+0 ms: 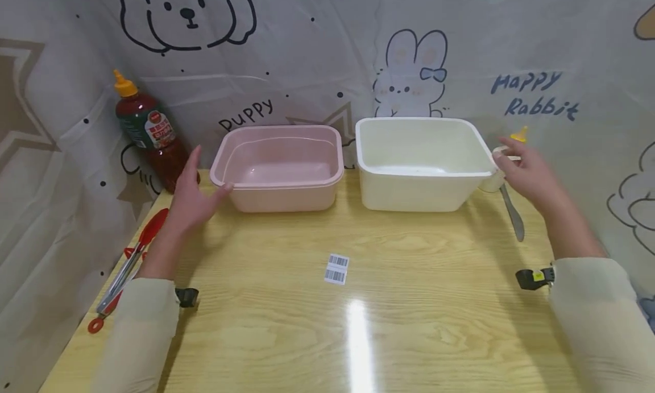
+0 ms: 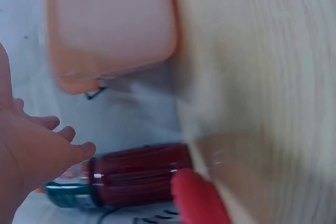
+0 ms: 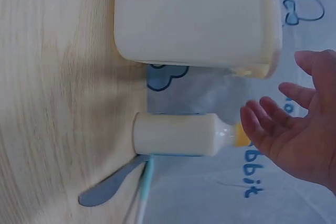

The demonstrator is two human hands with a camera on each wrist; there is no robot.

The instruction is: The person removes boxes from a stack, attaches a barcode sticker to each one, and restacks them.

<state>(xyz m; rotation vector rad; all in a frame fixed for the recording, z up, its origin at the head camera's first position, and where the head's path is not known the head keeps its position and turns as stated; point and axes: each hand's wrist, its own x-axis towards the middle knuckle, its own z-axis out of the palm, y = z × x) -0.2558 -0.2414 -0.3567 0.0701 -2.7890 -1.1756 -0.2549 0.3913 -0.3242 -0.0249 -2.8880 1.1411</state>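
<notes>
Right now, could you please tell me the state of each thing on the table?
Pink bin: upright, open-topped, empty
White bin: upright, open-topped, no contents visible
Red sauce bottle: upright, capped
White bottle: upright, yellow-topped
Red-tipped tongs: lying down
Barcode label: flat, printed side up
Grey blade: lying down

pink plastic tub (image 1: 284, 199) just sitting there upright, rounded corners, open top showing a smooth pink inside, creamy white one (image 1: 411, 194) standing right beside it, deeper-looking tbh, also open-topped, small gap separating them, both resting toward the wood-look table's (image 1: 276, 325) back edge
</notes>
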